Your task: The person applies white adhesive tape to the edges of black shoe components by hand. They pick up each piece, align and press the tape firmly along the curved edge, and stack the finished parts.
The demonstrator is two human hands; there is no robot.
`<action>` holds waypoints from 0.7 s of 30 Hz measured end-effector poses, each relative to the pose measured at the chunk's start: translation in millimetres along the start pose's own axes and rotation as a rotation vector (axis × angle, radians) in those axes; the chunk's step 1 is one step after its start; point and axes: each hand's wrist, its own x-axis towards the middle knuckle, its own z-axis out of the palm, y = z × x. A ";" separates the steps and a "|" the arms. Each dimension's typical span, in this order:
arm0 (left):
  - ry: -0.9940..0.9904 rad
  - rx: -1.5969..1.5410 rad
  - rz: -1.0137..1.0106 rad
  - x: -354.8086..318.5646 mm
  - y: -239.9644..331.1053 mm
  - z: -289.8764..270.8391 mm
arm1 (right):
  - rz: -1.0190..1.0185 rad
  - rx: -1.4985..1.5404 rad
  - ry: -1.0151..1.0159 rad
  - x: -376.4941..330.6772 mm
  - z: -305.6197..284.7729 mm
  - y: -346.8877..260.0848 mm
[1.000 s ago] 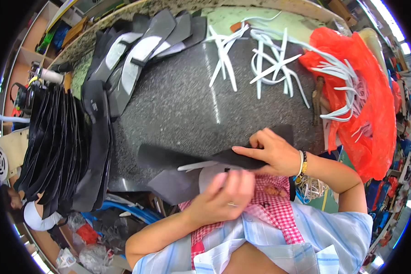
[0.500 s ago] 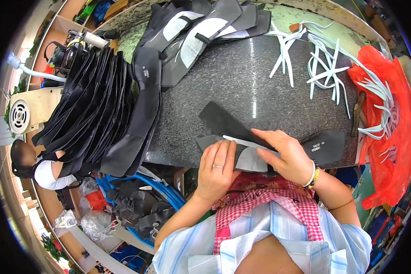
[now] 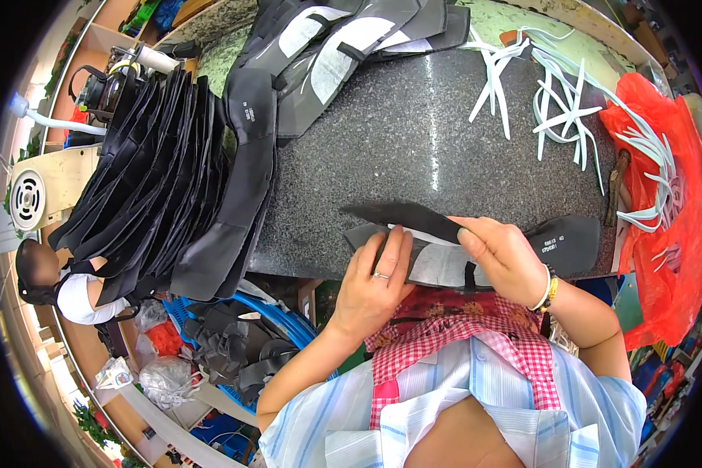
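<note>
Pinched between the right hand's point(image 3: 503, 253) thumb and fingers is the edge of a black flap point(image 3: 405, 214), while the left hand's point(image 3: 374, 269) fingers lie flat on the black piece point(image 3: 573, 243) beneath; whether the left thumb grips its underside I cannot tell. Half a second ago the flap lay flatter and the right hand was spread across it; now it stands more edge-on, and a dark tab point(image 3: 469, 274) shows plainly on the pale grey patch point(image 3: 437, 265). That black piece lies along the table's near edge, with one white strip point(image 3: 429, 236) between it and the flap. Farther off are two loose clusters of pale strips, one point(image 3: 498, 61) nearer the middle, the other point(image 3: 565, 119) beside one red bag point(image 3: 654, 312) that holds more. At least three white patches show on the black sheets point(image 3: 320, 97) at the far side; the upright stack point(image 3: 152, 171) at left overlaps too much to count. Dark, speckled and stone-like, the tabletop point(image 3: 351, 156) carries a bright streak of reflected light. Below it sits one blue basket point(image 3: 287, 317) of black pieces, and at far left one other person in a white sleeve point(image 3: 78, 300).
</note>
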 end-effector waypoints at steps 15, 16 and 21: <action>0.007 0.025 -0.016 -7.2 -2.8 6.5 | -0.288 -0.173 -0.023 -6.8 11.8 -0.2; 0.002 0.022 -0.017 -8.4 -2.6 6.7 | -0.312 -0.193 -0.017 -7.0 13.8 1.3; -0.077 -0.064 -0.061 -4.2 -5.0 -10.2 | -0.534 -0.608 0.003 -18.2 28.6 13.8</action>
